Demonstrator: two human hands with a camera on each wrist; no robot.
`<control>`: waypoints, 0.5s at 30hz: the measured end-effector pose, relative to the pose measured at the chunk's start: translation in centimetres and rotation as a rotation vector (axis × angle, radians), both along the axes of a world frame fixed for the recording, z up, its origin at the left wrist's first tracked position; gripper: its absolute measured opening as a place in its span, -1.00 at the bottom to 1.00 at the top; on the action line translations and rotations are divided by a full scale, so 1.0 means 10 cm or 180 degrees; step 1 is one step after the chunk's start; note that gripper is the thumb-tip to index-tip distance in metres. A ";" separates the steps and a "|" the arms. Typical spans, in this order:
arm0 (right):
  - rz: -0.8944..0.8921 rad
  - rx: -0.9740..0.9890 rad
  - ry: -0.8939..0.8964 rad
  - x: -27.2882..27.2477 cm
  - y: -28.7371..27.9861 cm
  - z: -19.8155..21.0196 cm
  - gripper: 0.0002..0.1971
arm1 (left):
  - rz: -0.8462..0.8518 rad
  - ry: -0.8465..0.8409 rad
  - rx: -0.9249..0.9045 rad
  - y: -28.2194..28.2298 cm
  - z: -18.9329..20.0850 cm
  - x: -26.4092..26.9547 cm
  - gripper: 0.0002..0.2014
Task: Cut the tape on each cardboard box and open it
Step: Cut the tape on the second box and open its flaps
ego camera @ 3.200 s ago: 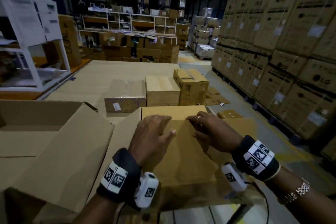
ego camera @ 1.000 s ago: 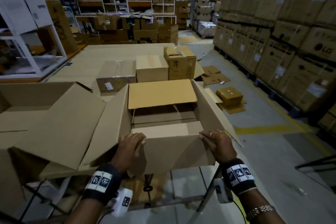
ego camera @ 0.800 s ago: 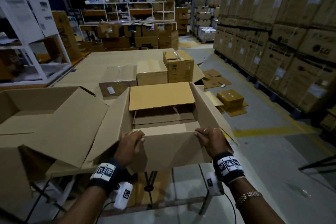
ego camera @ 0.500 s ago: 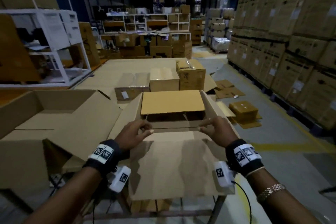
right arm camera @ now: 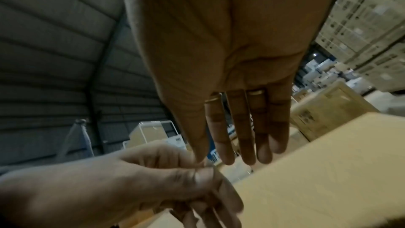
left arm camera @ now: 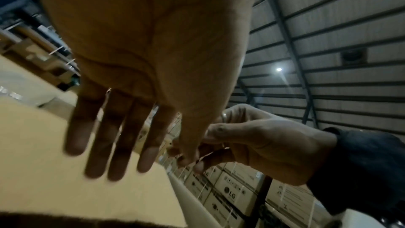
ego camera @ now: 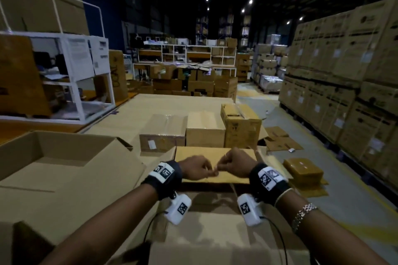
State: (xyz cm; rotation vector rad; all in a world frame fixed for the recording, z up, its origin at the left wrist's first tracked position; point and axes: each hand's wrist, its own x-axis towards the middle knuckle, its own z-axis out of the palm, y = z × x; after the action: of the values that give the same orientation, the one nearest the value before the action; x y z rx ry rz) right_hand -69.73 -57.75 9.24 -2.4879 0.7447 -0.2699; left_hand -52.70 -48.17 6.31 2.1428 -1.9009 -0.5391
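Left hand (ego camera: pixel 197 170) and right hand (ego camera: pixel 234 164) meet fingertip to fingertip above the opened cardboard box (ego camera: pixel 215 163) directly in front. Fingers are largely extended; whether they pinch anything cannot be told. Three closed boxes (ego camera: pixel 205 129) stand just behind.

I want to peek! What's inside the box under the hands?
Can't tell: the hands and flaps cover the box's inside. Only bare cardboard shows.

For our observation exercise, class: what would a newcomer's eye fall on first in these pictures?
First, the person's left hand and right hand meeting fingertip to fingertip, centre frame, above the brown cardboard box with its flaps open. Next, the tall wall of stacked printed brown cartons along the right. Then the white metal shelving rack at left.
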 end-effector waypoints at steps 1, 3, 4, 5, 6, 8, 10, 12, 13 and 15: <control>-0.0021 0.0102 0.0243 0.09 -0.13 -0.12 -0.86 | -0.0094 0.0005 0.0399 -0.13 -0.10 0.04 -0.55; 0.0065 0.0241 0.0829 0.22 -0.34 -0.41 -0.80 | -0.0247 -0.0007 0.1220 -0.34 -0.40 0.14 -0.59; 0.0135 0.0267 0.1143 0.26 -0.44 -0.59 -0.76 | -0.0294 -0.0011 0.1510 -0.41 -0.56 0.19 -0.60; 0.0195 0.0270 0.1432 0.28 -0.51 -0.77 -0.72 | -0.0304 0.0007 0.1690 -0.44 -0.69 0.23 -0.57; 0.0257 0.0341 0.1632 0.28 -0.53 -0.90 -0.71 | -0.0288 0.0104 0.1759 -0.45 -0.79 0.29 -0.53; 0.0407 0.0478 0.1958 0.26 -0.54 -1.07 -0.70 | -0.0303 0.0319 0.1760 -0.42 -0.87 0.35 -0.49; 0.0453 0.0467 0.2154 0.21 -0.50 -1.10 -0.29 | -0.0288 0.0491 0.1734 -0.40 -0.89 0.41 -0.48; 0.0388 0.0512 0.2130 0.15 -0.52 -1.08 -0.06 | -0.0309 0.0407 0.1599 -0.37 -0.87 0.46 -0.41; 0.0319 0.0479 0.1913 0.12 -0.55 -1.08 -0.08 | -0.0351 0.0258 0.1442 -0.36 -0.86 0.49 -0.35; 0.0255 0.0233 0.1371 0.09 -0.60 -0.98 -0.03 | -0.0416 -0.0195 0.1003 -0.35 -0.82 0.55 -0.09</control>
State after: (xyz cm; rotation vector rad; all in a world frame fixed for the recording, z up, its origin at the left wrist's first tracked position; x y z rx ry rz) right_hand -68.82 -63.78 -0.55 -2.5244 0.8003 0.3281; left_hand -47.22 -51.71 -1.90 2.2513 -2.1220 -0.8604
